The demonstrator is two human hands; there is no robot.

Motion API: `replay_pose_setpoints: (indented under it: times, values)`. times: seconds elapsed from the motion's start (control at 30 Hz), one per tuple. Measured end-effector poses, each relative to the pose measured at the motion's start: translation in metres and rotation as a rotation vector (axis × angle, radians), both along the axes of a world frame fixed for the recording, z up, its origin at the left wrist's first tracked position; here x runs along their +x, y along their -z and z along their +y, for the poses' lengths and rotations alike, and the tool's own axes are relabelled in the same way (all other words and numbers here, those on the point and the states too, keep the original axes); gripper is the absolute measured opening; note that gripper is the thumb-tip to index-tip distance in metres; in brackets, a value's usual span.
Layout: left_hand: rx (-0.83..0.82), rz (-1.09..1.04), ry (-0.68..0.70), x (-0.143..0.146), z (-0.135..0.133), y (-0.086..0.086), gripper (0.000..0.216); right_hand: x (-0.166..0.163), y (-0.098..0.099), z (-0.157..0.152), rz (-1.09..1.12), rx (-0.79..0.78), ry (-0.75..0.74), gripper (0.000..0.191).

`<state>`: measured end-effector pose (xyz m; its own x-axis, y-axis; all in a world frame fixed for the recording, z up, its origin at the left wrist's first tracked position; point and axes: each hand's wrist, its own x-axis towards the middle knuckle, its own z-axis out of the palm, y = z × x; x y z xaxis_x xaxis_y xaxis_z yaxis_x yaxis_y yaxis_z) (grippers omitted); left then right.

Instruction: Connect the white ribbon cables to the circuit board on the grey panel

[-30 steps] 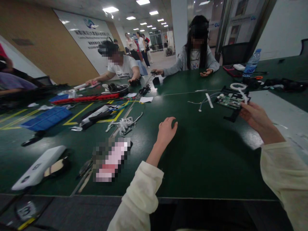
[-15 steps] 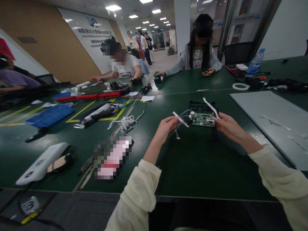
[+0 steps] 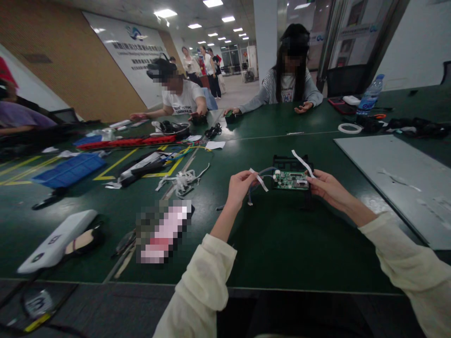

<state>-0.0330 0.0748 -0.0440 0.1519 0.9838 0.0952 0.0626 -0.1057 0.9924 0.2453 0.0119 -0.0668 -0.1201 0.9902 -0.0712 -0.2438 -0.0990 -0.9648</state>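
A green circuit board point(image 3: 289, 180) is held above the table in front of me, with a black plastic frame point(image 3: 290, 162) behind it. My right hand point(image 3: 327, 187) is closed on the board's right end, its thumb towards me. A curved white strip point(image 3: 302, 162) sticks up beside that thumb. To the left, my left hand point(image 3: 240, 187) pinches a short white strip point(image 3: 261, 182) between thumb and fingertips. Thin grey-blue cables point(image 3: 267, 169) run from the board's left end towards this hand, and a loose end dangles below it. Whether the left fingers also grip the cables, I cannot tell.
A tangle of white strips point(image 3: 183, 182), a pink phone point(image 3: 167, 232) and a white device point(image 3: 59, 241) lie to my left. The blue tray point(image 3: 68, 170) is farther back. At right are a grey board point(image 3: 384, 173), a tape roll point(image 3: 350, 128) and a water bottle point(image 3: 369, 96). Two people sit opposite.
Both hands, with the circuit board and the strips, have shifted slightly left and down in the view. Their holds look the same.
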Motion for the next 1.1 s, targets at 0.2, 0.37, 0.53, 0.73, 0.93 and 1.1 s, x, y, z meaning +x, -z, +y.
replay_pose_setpoints:
  times: [0.2,0.37,0.53,0.73,0.93,1.1]
  values:
    - [0.176,0.102,-0.045,0.002,-0.001,0.001,0.024,-0.003,-0.001,-0.001,-0.027,-0.050,0.013,0.031]
    - [0.392,0.360,-0.156,0.003,-0.007,-0.005,0.022,-0.005,0.001,-0.002,-0.046,-0.094,0.022,0.025]
    - [0.428,0.302,-0.102,0.005,-0.011,-0.012,0.025,-0.005,0.004,-0.001,-0.057,-0.108,0.040,0.019]
    - [0.154,0.025,-0.001,0.005,-0.007,-0.015,0.031,-0.003,0.009,0.001,-0.116,-0.160,0.072,0.019]
    - [0.077,-0.045,0.080,0.003,-0.006,-0.011,0.034,-0.005,0.007,0.000,-0.191,-0.170,0.111,0.014]
    - [0.066,-0.020,0.107,0.005,-0.007,-0.010,0.037,0.002,0.015,0.005,-0.360,-0.102,0.187,0.022]
